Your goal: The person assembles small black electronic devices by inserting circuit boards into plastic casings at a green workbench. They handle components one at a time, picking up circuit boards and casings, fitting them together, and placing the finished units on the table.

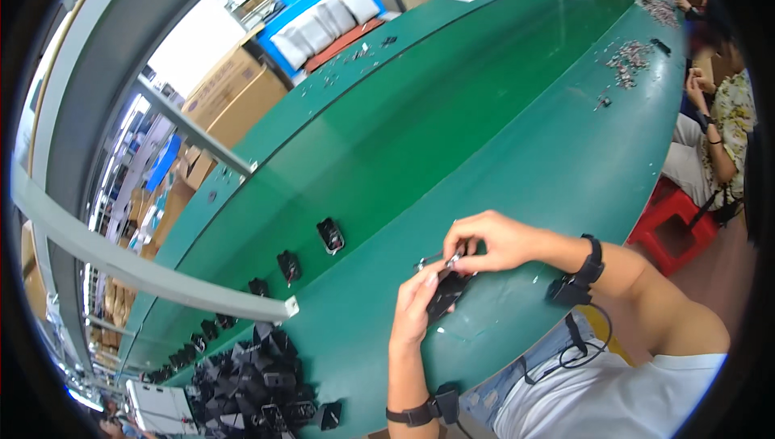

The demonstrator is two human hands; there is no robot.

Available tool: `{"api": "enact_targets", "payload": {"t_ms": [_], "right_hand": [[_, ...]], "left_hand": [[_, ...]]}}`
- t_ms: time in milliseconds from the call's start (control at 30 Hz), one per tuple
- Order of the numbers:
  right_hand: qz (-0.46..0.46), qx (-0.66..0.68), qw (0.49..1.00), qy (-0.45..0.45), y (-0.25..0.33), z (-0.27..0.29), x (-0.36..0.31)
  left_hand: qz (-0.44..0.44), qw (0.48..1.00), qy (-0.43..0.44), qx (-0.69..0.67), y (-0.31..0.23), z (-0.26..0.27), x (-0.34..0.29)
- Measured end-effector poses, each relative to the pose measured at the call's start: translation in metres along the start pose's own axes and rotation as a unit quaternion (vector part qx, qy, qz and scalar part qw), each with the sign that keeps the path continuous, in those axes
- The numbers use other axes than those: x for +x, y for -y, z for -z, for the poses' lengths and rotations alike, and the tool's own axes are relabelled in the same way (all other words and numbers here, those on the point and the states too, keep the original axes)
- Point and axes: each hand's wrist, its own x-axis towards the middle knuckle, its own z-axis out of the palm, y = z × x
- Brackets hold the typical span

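Over the green worktable [565, 148], my left hand [412, 314] has its fingers closed round a black plastic casing [444, 300]. My right hand [499, 244] is bent over the casing's upper end. Thumb and fingertips there are pinched at a small shiny piece [454, 260], too small to name. Both hands meet at the casing, so part of it is hidden. To their left, an open black casing [330, 235] lies on the green conveyor strip, with another black casing [288, 266] nearer to me.
A heap of black casings [250, 378] lies at lower left, beneath a grey metal frame bar [161, 269]. Small loose parts [630, 61] are scattered at far right, near a seated person [731, 124] and a red stool [674, 217]. A blue bin [323, 19] and cardboard boxes [234, 96] stand beyond.
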Motion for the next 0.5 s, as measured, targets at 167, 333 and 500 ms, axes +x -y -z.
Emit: {"api": "enact_targets", "payload": {"t_ms": [167, 333, 500], "right_hand": [[0.028, 0.006, 0.996, -0.088, 0.000, -0.008, 0.002], [0.023, 0.139, 0.977, -0.163, -0.003, -0.015, 0.002], [0.107, -0.034, 0.984, -0.138, 0.017, -0.027, -0.005]], "left_hand": [[-0.019, 0.999, 0.015, -0.048, -0.001, -0.002, 0.004], [-0.047, 0.986, -0.044, -0.151, -0.006, -0.004, 0.004], [-0.071, 0.978, -0.051, -0.190, 0.005, -0.003, 0.008]]}}
